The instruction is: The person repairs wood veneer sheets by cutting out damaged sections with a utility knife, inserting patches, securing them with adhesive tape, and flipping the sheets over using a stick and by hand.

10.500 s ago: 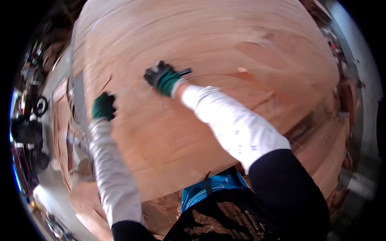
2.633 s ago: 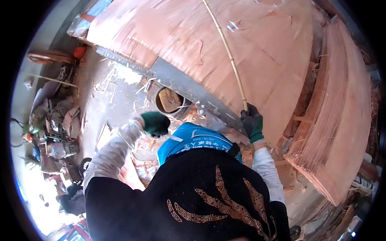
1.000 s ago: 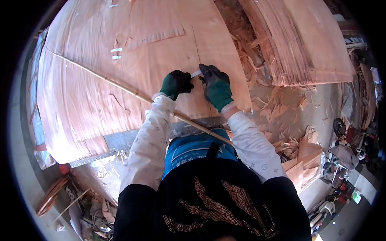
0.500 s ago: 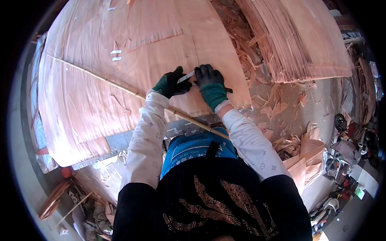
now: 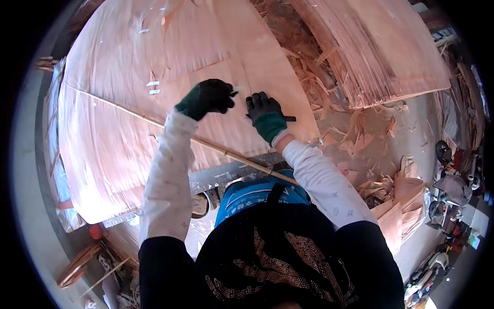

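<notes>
The left hand [image 5: 207, 100], in a dark glove with a green cuff, is hovering over a broad wood sheet [image 5: 198, 44], its fingers curling close together; a small pale bit [image 5: 236, 90] is showing at their tips, though whether they are pinching it I cannot tell. The right hand [image 5: 265, 113], gloved alike, is resting on the sheet near its right edge, the fingers pointing forward and lying narrowly apart. A dark handle [image 5: 290, 119] is sticking out from under that hand, and I cannot tell how firmly it is being gripped. Between the hands and just beyond them, a thin crack [image 5: 245, 69] is running along the wood. A bamboo stick [image 5: 224, 150] is slanting across the sheet, passing behind the left sleeve [image 5: 170, 170] and ending near the blue cloth [image 5: 247, 198] at the person's waist. Two white tape strips [image 5: 154, 84] are lying beyond the left forearm. To the right, a stack of sheets [image 5: 378, 56] is standing apart, with wood scraps [image 5: 360, 130] littering the floor near it.
</notes>
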Available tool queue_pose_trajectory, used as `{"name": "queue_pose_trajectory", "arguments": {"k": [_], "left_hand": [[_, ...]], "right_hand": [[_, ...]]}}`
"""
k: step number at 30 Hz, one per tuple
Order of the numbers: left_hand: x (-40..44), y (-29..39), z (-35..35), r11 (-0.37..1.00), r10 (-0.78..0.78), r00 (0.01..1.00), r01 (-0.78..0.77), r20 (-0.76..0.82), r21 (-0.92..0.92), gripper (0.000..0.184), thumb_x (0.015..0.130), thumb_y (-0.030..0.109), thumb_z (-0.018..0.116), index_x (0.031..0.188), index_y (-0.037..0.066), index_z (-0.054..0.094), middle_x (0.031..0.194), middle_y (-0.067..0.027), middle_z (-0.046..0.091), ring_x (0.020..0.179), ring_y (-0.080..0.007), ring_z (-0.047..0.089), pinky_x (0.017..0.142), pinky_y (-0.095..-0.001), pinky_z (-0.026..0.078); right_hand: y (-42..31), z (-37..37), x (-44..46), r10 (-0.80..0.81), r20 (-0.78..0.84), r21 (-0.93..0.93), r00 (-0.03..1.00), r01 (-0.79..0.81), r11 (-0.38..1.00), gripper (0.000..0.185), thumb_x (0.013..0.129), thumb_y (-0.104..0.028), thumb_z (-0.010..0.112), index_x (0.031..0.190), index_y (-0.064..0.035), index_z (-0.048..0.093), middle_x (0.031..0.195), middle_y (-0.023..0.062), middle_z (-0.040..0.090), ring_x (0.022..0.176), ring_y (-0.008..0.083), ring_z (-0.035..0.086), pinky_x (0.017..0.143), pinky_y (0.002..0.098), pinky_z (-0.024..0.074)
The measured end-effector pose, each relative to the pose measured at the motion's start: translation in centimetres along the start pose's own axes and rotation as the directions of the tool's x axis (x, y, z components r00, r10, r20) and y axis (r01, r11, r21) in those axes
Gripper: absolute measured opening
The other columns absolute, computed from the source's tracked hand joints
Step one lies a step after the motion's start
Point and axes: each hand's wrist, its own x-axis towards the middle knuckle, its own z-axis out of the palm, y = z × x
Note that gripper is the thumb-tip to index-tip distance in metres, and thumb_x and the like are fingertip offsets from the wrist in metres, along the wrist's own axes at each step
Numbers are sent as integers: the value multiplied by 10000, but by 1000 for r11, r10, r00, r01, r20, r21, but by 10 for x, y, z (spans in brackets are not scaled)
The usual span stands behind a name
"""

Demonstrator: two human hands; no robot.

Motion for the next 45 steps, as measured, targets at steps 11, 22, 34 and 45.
{"name": "queue_pose_trajectory", "arguments": {"k": [11, 22, 34, 45], "left_hand": [[-43, -30, 103, 997, 80, 996, -80, -28, 22, 577, 887, 114, 629, 1409, 43, 395, 846, -104, 636, 626, -152, 626, 470, -250, 473], [-62, -47, 61, 995, -2, 987, -14, -160, -99, 500, 959, 329, 555, 1350, 35, 454, 994, -169, 665, 816, -233, 677, 720, -337, 562], [88, -19, -96, 631, 191, 463, 617, -865, 470, 1154, 706, 756, 574, 1479, -8, 185, 1536, -246, 191, 1415, -370, 230, 1131, -464, 227], [105, -22, -81, 783, 396, 281, 395, -874, 481, 333, 799, 346, 622, 1005, 97, 698, 956, -164, 690, 928, -319, 652, 850, -425, 482]], "right_hand": [[12, -98, -26, -82, 255, 640, 963, -105, 762, 243, 740, -165, 669, 969, -85, 660, 814, 118, 666, 777, 283, 657, 668, 379, 518], [38, -107, -110, 16, 255, 835, 967, -228, 501, 417, 838, -140, 575, 1238, -25, 561, 1072, 175, 656, 1000, 297, 636, 827, 392, 515], [110, -69, -260, -103, 491, 848, 865, -448, 282, 299, 870, -178, 576, 1125, -38, 644, 1069, 181, 652, 981, 296, 623, 845, 371, 499], [152, -50, -255, -176, 630, 738, 757, -512, 440, 265, 860, -158, 604, 1102, -63, 658, 1015, 147, 671, 936, 283, 637, 807, 373, 505]]}}
